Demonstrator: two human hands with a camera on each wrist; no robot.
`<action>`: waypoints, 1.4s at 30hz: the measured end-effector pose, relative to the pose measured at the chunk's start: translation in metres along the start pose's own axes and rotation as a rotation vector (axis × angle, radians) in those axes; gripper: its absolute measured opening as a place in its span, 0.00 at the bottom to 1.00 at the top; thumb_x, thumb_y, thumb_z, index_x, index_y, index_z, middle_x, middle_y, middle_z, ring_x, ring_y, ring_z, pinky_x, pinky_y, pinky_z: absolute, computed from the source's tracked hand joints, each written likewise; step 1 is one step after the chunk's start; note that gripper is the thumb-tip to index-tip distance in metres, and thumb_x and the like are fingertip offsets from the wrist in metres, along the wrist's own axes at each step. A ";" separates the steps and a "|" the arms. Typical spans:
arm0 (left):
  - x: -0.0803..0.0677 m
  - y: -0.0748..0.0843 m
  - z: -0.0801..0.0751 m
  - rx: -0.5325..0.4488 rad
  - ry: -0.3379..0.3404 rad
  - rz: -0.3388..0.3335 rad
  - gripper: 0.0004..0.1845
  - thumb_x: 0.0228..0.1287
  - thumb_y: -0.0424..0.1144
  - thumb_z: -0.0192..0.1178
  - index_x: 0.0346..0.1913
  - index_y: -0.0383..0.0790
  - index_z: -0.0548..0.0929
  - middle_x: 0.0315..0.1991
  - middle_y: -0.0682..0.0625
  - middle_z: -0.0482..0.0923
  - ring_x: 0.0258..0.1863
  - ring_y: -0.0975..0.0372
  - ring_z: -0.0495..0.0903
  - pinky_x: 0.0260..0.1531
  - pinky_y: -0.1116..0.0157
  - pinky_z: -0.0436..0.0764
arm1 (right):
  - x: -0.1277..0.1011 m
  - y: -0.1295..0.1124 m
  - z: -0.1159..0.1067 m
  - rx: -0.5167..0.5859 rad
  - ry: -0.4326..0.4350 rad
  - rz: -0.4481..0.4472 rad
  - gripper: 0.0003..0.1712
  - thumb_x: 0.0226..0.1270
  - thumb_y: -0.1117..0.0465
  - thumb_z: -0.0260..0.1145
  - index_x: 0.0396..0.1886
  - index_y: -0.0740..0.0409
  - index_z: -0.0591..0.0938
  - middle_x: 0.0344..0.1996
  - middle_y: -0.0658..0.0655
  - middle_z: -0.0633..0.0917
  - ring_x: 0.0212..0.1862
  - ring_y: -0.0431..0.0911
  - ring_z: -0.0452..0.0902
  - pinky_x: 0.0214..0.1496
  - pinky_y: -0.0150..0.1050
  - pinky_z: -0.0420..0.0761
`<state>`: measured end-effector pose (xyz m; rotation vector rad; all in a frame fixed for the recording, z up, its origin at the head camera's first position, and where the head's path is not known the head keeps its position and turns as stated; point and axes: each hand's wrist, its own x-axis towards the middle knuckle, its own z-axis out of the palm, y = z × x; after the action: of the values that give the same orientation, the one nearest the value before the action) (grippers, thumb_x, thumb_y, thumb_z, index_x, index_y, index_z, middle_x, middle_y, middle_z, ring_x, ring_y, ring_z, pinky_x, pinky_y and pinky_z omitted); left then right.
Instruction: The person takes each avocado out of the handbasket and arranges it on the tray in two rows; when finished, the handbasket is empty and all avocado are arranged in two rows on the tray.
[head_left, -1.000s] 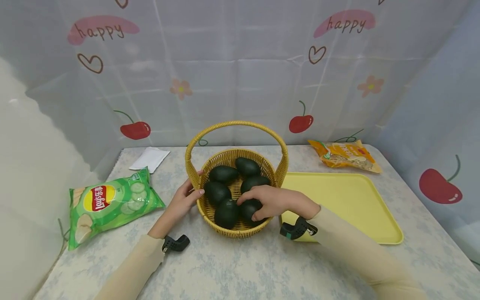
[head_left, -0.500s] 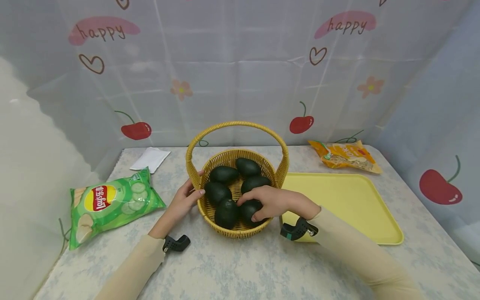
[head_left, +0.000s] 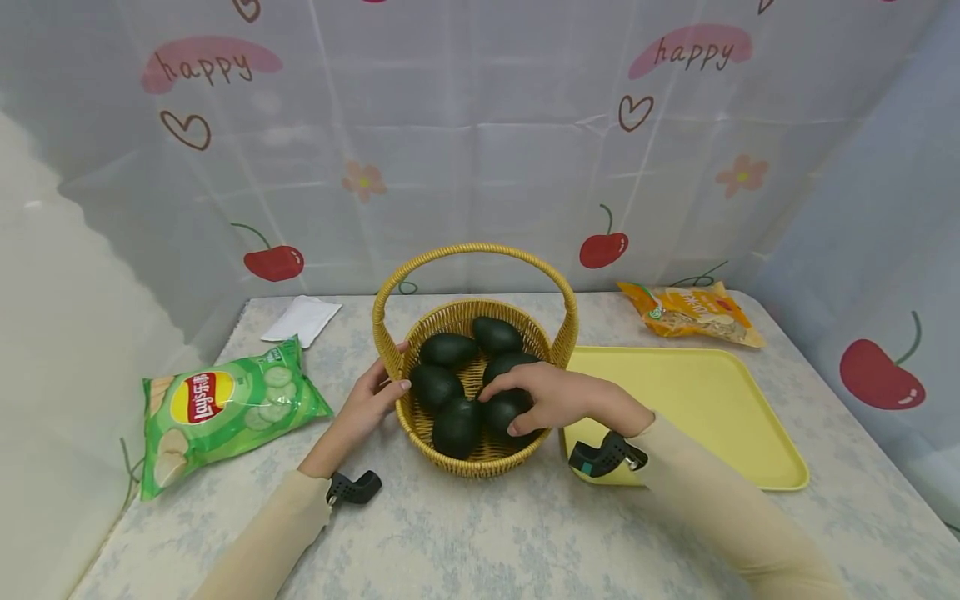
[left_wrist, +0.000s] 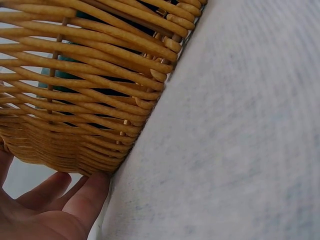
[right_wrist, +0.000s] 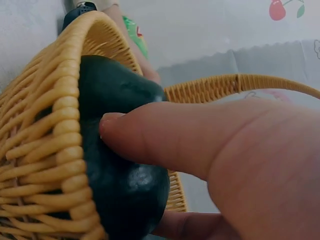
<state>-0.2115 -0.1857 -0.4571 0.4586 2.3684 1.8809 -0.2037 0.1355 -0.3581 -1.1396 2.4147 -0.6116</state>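
Six dark avocados sit in the wicker basket [head_left: 480,454] mid-table, yellow tray [head_left: 690,400] just right of it. Your left hand [head_left: 365,406] rests flat against the basket's left wall, likely steadying it. Your right hand [head_left: 551,398] curls round the near-right avocado [head_left: 504,412], thumb pressed on its skin.

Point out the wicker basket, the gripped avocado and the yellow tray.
wicker basket [head_left: 474,249]: head view, top of handle.
gripped avocado [right_wrist: 127,200]: right wrist view, dark skin below thumb.
yellow tray [head_left: 697,400]: head view, bare floor.
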 end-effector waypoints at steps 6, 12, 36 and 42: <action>0.000 0.000 0.000 -0.022 -0.005 0.003 0.33 0.77 0.36 0.54 0.80 0.46 0.59 0.79 0.40 0.59 0.70 0.41 0.68 0.53 0.63 0.82 | -0.009 -0.001 -0.012 0.035 0.063 0.003 0.28 0.65 0.60 0.72 0.66 0.47 0.80 0.61 0.54 0.81 0.47 0.46 0.71 0.48 0.38 0.74; -0.001 0.001 0.001 -0.033 -0.002 0.001 0.33 0.77 0.35 0.54 0.81 0.46 0.58 0.79 0.37 0.59 0.70 0.41 0.68 0.50 0.67 0.82 | -0.021 -0.002 -0.024 0.094 0.115 0.009 0.30 0.65 0.61 0.72 0.67 0.50 0.79 0.63 0.55 0.80 0.41 0.46 0.70 0.42 0.36 0.75; -0.002 0.000 0.000 -0.063 -0.011 -0.024 0.33 0.78 0.37 0.54 0.81 0.48 0.57 0.76 0.33 0.62 0.69 0.42 0.69 0.50 0.68 0.82 | -0.081 0.009 -0.036 0.234 0.158 0.040 0.29 0.68 0.62 0.69 0.68 0.51 0.77 0.66 0.59 0.77 0.49 0.45 0.84 0.52 0.42 0.85; -0.001 0.000 0.000 -0.063 -0.016 -0.023 0.34 0.78 0.37 0.54 0.81 0.48 0.57 0.77 0.34 0.61 0.70 0.42 0.68 0.51 0.67 0.82 | -0.099 0.017 -0.036 0.295 0.141 0.053 0.29 0.68 0.63 0.69 0.68 0.54 0.76 0.65 0.62 0.77 0.44 0.42 0.86 0.50 0.39 0.86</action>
<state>-0.2101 -0.1857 -0.4576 0.4374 2.2873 1.9281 -0.1746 0.2314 -0.3207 -0.9338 2.3583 -1.0212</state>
